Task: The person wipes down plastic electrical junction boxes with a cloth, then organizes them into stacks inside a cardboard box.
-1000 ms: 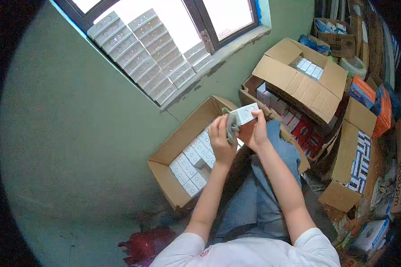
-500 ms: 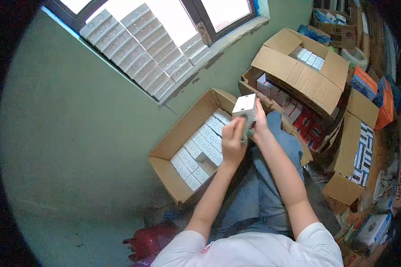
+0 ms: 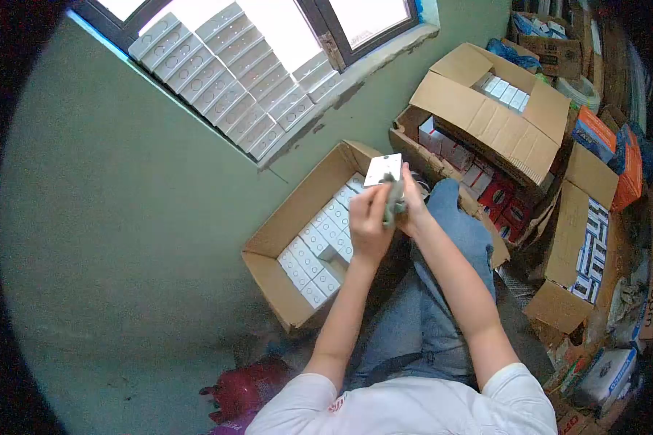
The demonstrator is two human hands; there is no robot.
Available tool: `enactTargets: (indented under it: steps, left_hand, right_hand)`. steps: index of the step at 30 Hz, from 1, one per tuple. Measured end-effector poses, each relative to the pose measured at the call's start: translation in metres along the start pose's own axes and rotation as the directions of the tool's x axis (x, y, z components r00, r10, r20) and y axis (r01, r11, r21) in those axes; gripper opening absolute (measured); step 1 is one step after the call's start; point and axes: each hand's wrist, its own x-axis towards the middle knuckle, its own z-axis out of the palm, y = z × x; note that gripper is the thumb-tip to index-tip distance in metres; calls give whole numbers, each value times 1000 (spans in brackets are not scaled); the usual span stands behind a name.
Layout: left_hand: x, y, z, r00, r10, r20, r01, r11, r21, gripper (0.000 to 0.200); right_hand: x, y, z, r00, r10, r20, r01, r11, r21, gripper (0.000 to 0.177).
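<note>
A small white box (image 3: 384, 167) with dark holes in its face is raised over the lap, near the edge of the open carton (image 3: 268, 290). My right hand (image 3: 413, 203) has its fingers wrapped around the box's right side. Against the near side of the box, my left hand (image 3: 368, 225) pinches a crumpled grey-green cloth (image 3: 394, 203). The left fingertips and the lower part of the box are partly covered by the cloth. Inside the carton, rows of similar white boxes (image 3: 308, 250) with round marks stand packed, with a gap in one row.
White boxes (image 3: 218, 80) are stacked in rows on the window sill. To the right are another open carton (image 3: 479, 101), a carton of blue-and-white packs (image 3: 569, 246), orange boxes (image 3: 624, 170) and a light box (image 3: 608, 377). A dark red object (image 3: 250, 388) lies at lower left.
Both hands and the white box have shifted a little left. The box's face is tilted differently, and the cloth shows more clearly against it.
</note>
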Motion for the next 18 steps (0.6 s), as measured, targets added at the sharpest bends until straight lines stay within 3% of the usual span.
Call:
enactTargets:
  steps: [2,3,4,7,9,11,12,14,18]
  left_hand:
    - [3,-6,2,991,-123,-58,124,992,14,42]
    - [-1,-8,3,996,-79,-39,80,997,12,42]
    - [-4,-8,6,999,-34,-23,34,999,10,41]
    - [-5,1,6,993,105,61,-103,994,-34,40]
    - [-1,4,2,987,138,77,-137,990,-11,42]
    - [2,1,3,999,38,19,-39,999,36,41]
    - [5,3,0,1000,-12,0,12,998,58,40]
    - [3,4,1,998,-59,2,59,996,70,39]
    - [-2,3,6,992,100,77,-99,995,-10,43]
  right_hand:
    - [-2,-7,3,999,-54,-3,54,997,54,69]
    - [-4,-10,5,997,-76,-2,76,994,82,70]
    - [-6,-10,4,996,-89,-11,90,988,125,59]
    - [1,-5,-3,985,143,98,-158,971,177,59]
    - [4,-2,-6,995,70,75,-83,980,178,64]
    - [5,-2,-6,999,-37,28,33,990,140,67]
    - [11,-3,-9,998,-45,-39,52,983,175,70]
    - [14,0,-18,1000,-7,-16,10,981,194,70]
    - [7,1,-16,991,132,20,-133,965,225,70]
